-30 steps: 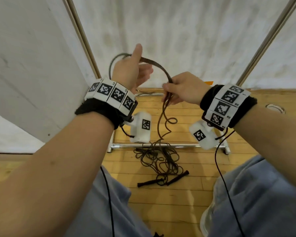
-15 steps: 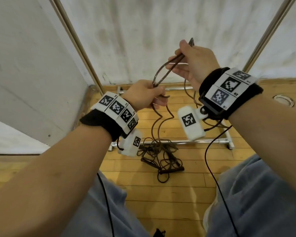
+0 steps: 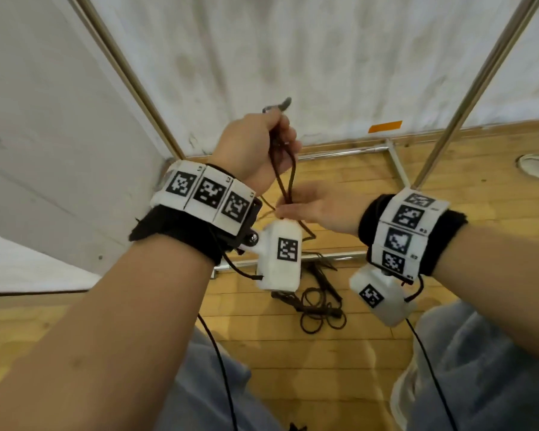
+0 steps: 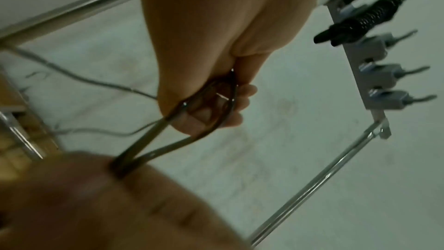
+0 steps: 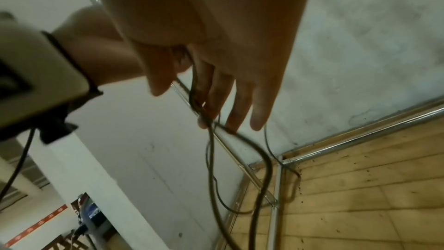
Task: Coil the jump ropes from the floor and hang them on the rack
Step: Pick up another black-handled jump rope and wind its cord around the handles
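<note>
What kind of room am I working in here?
Probably a gym or sports hall corner: wooden strip floor, white walls, a metal hook rack, jump ropes heaped on the floor.

Left hand [image 3: 255, 147] now above right hand [image 3: 321, 209].

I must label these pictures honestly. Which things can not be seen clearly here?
- Head view: the left wrist camera covers part of the rope pile on the floor, so the number of ropes is unclear.
- Left wrist view: the right hand is blurred.
- Left wrist view: the rack top is cut by the edge.
</note>
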